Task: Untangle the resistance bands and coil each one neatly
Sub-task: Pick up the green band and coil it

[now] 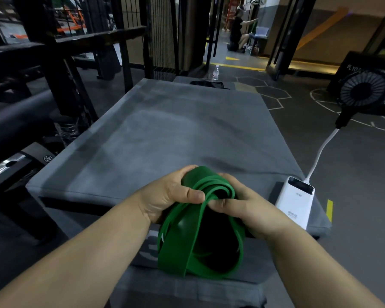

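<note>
At the near edge of a grey padded platform (165, 130), a person is holding one green resistance band (178, 245) in both hands, just above the padding and close to their body. The band is bunching into several overlapping turns at the top, where the hands are meeting. Below them its wide flat loops are hanging open toward the person's lap, in front of some grey fabric with pale lettering.

The left hand (171, 193) is gripping the bundle from the left, with its fingers curling over the far side of the gathered turns and its thumb pressing flat along the near side. The right hand (249, 207) is gripping from the right. Its thumb is pinching a strip of the band near the middle of the bundle, and its other fingers are wrapping behind, mostly hidden by the rubber. The two thumbs are lying almost tip to tip.

Just to the right of the right wrist, a white power bank (296, 201) is lying at the platform's near right corner. A white cable (320, 152) is running from its top end up to a small black fan (365, 90), which is standing well off to the right in front of a black box (353, 63) with pale lettering.

Beyond the platform's far end, a clear water bottle (215, 73) is standing on the floor beside something dark and flat that I cannot make out. Black metal racking (53, 63) is filling the left side of the room, and another person (237, 30) is crouching far back near the doorway.
</note>
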The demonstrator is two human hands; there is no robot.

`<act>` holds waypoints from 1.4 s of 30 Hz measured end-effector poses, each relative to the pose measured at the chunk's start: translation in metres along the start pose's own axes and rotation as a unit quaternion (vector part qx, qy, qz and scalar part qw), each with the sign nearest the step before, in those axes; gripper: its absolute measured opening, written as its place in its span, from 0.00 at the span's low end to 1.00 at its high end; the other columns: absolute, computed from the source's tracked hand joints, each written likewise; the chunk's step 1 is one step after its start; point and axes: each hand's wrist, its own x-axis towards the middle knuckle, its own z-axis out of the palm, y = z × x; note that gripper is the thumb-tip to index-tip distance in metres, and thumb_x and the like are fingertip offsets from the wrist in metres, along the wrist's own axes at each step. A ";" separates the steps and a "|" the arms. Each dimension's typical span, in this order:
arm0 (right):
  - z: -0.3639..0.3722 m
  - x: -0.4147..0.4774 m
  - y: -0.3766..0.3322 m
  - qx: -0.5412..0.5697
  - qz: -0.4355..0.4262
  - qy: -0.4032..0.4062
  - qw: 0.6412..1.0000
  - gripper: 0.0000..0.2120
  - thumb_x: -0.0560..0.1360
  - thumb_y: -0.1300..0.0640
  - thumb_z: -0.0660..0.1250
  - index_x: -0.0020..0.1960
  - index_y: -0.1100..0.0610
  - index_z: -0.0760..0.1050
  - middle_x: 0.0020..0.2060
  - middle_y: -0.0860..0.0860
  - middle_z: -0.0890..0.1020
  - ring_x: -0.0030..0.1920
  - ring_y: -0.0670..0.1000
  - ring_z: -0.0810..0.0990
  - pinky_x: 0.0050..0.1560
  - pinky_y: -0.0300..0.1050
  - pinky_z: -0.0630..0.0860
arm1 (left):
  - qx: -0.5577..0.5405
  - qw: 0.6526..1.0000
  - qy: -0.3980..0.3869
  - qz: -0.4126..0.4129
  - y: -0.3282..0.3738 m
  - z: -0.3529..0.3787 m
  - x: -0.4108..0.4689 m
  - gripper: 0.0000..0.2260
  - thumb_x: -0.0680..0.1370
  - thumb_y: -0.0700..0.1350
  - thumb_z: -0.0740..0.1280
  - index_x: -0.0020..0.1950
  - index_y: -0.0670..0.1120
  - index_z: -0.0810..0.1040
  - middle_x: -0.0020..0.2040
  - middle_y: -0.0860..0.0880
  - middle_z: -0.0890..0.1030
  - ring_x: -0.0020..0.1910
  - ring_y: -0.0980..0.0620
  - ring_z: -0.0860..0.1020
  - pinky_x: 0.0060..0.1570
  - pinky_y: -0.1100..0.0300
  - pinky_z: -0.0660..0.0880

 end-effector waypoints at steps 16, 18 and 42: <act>0.005 0.009 0.002 0.021 -0.023 0.095 0.995 0.27 0.56 0.54 0.76 0.53 0.59 0.75 0.42 0.59 0.80 0.43 0.58 0.78 0.47 0.54 0.74 | 0.366 0.922 0.123 -0.034 0.014 0.001 -0.010 0.28 0.62 0.48 0.81 0.58 0.51 0.72 0.48 0.49 0.83 0.47 0.50 0.83 0.46 0.54 0.80; 0.002 0.011 0.003 0.043 -0.017 0.077 0.996 0.28 0.55 0.56 0.76 0.53 0.61 0.75 0.43 0.61 0.79 0.43 0.59 0.77 0.47 0.55 0.73 | 0.380 0.916 0.126 -0.034 0.016 -0.002 -0.011 0.27 0.63 0.46 0.80 0.58 0.51 0.73 0.48 0.49 0.83 0.47 0.50 0.82 0.47 0.52 0.80; -0.014 0.002 -0.008 0.148 -0.023 -0.050 0.987 0.34 0.56 0.67 0.70 0.63 0.68 0.69 0.50 0.66 0.78 0.50 0.64 0.78 0.50 0.54 0.76 | 0.456 0.879 0.132 0.033 0.013 0.002 -0.009 0.34 0.59 0.57 0.79 0.60 0.55 0.68 0.55 0.55 0.80 0.55 0.60 0.78 0.56 0.56 0.77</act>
